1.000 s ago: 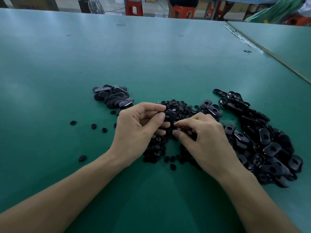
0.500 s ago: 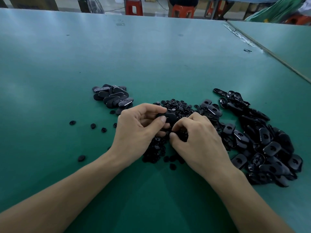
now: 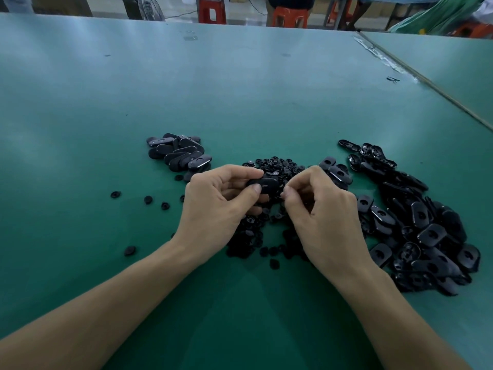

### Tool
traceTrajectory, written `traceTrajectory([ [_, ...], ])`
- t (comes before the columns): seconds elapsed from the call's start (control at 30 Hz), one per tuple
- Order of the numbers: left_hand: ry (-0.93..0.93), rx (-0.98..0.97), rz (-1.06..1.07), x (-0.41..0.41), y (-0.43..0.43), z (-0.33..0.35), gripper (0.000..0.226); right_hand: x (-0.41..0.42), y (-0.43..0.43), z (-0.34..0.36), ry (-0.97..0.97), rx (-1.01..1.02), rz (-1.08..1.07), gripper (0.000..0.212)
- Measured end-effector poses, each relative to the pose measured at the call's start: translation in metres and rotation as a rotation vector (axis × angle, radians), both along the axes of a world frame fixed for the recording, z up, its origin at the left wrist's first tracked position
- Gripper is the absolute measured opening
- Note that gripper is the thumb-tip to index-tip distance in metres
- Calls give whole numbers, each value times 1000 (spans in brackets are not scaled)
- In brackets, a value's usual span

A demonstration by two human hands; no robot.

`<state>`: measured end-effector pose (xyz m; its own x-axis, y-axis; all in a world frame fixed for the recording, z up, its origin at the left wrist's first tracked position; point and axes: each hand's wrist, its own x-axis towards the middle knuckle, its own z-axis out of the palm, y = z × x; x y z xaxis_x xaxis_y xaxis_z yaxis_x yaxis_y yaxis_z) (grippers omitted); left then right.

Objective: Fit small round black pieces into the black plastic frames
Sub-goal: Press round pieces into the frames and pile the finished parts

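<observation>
We see a broad green table [image 3: 240,89] bearing a central heap of small round black pieces [image 3: 276,164]. Right of the heap sprawls a big pile of black plastic frames [image 3: 426,236]. Left of the heap and farther back sits a smaller stack of glossy black oval frames [image 3: 178,153]. Above the heap, the left hand [image 3: 218,204] grips one black frame [image 3: 266,184] between thumb and fingers. The right hand [image 3: 325,217], also above the heap, has its fingers curled with the thumb pinched in, and we cannot tell whether it holds anything. A few stray round pieces [image 3: 148,199] lie left of the heap.
</observation>
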<state>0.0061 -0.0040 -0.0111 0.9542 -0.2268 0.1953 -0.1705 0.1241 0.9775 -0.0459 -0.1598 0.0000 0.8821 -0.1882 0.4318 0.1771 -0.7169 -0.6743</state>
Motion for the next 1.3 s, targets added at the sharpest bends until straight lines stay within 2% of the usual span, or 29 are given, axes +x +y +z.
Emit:
traceTrajectory([
  [0.2,-27,29,-8,-2,0,0,25,0,-1,0,-38,170,17,20],
  [0.87,-78,128,-17,1,-1,-1,20,1,1,2,-30,177,63,16],
  [1.3,-89,132,-28,-1,0,2,19,-1,5,2,33,302,89,21],
])
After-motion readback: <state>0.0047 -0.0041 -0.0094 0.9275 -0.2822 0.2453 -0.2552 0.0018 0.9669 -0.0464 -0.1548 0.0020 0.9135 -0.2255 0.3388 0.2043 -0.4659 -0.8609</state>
